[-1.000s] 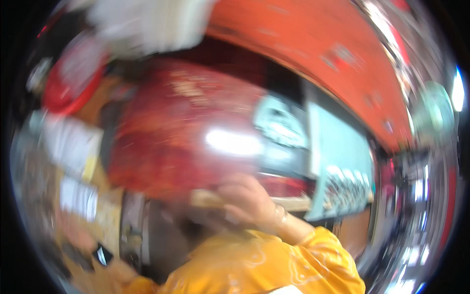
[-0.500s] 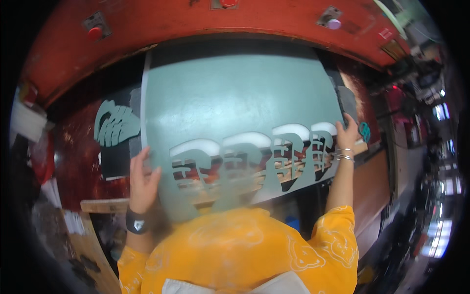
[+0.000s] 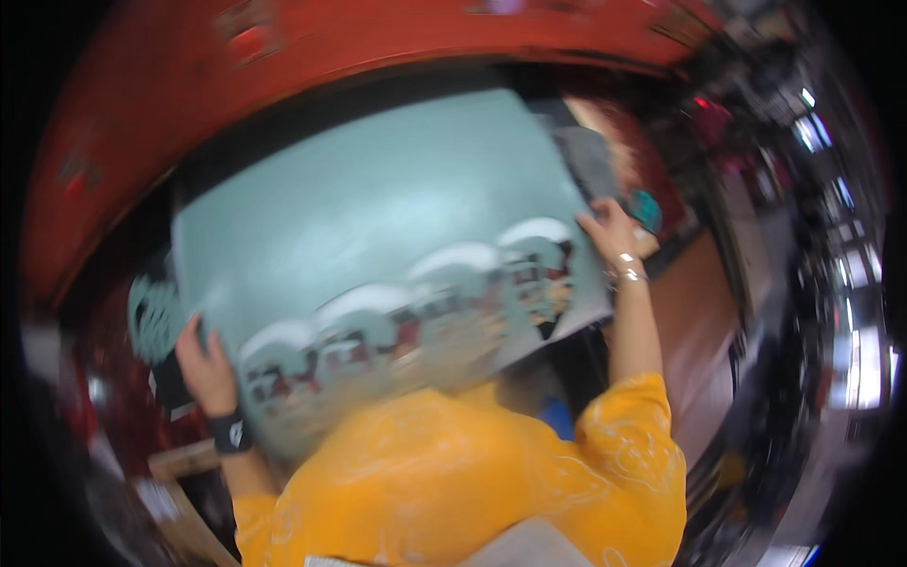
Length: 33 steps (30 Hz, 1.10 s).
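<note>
Swung aslant in view since the earlier frame, the pale green sheet (image 3: 378,189) is seen lower at left. Its side edges are met by the left hand (image 3: 206,370) and right hand (image 3: 613,230); whether either grip is closed cannot be told. On the black wristband (image 3: 228,433), a white mark is blurred. Leftward, cut green pieces (image 3: 154,319) are seen on the dark red counter (image 3: 121,397).

Orange-red machine front (image 3: 350,40) stretching across the far side, white lights (image 3: 862,378) glowing in the blurred room (image 3: 803,274) at right.

Grn sheet (image 3: 378,208) btwn L/R hnds (image 3: 208,370) (image 3: 614,234)
</note>
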Each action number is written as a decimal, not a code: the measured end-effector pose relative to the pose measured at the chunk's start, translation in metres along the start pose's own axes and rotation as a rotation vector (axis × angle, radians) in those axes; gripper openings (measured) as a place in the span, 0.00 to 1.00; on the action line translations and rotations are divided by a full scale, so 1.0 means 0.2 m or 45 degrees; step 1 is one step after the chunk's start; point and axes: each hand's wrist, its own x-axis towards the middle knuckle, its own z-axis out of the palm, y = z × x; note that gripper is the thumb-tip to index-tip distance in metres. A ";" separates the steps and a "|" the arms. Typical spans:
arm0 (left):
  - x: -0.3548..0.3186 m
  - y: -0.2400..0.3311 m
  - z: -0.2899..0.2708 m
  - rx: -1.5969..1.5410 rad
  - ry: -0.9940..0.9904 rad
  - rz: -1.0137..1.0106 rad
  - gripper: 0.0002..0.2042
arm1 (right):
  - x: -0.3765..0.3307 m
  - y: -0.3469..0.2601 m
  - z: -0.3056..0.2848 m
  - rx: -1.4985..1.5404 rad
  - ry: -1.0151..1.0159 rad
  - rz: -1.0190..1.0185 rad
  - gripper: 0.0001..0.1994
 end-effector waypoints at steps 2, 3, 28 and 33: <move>0.00 -0.02 0.01 0.057 0.011 -0.052 0.16 | 0.08 0.10 -0.07 -0.039 0.283 0.001 0.31; -0.01 -0.04 0.01 0.053 0.033 -0.013 0.16 | 0.12 0.15 -0.10 -0.120 0.321 0.001 0.33; -0.02 -0.06 0.00 0.233 -0.023 0.147 0.17 | 0.09 -0.63 0.11 0.728 -0.022 -0.495 0.32; -0.04 -0.07 -0.01 0.000 -0.027 0.143 0.20 | -0.26 -1.29 0.35 0.671 -0.446 -0.665 0.33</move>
